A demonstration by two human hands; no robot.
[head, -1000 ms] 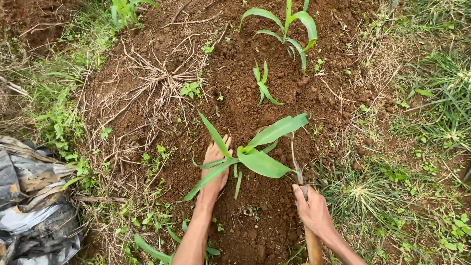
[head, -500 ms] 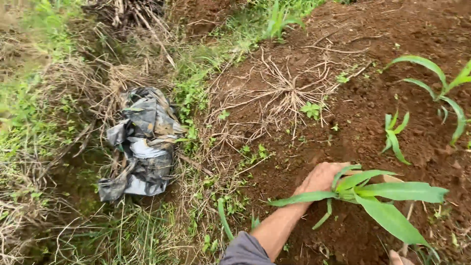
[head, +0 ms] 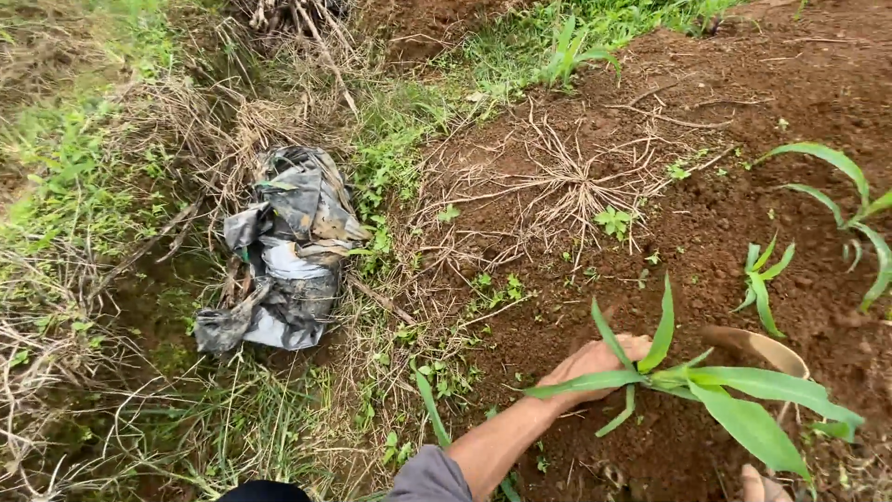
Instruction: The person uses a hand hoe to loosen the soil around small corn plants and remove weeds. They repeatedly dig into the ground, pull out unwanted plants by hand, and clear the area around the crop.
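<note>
Left hand (head: 590, 364) flat on soil, fingers apparently together behind seedling (head: 715, 390), crumpled plastic sheet (head: 283, 256) well apart

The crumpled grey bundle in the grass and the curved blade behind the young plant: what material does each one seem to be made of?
The crumpled bundle looks like thin plastic sheeting, grey and black, dirty: it folds in sharp creases and has a slight sheen. The curved blade behind the young plant seems to be metal, dull and coated with soil; its thin, even edge suggests this, though the dirt hides the surface. The left hand rests on the soil by the plant.
</note>
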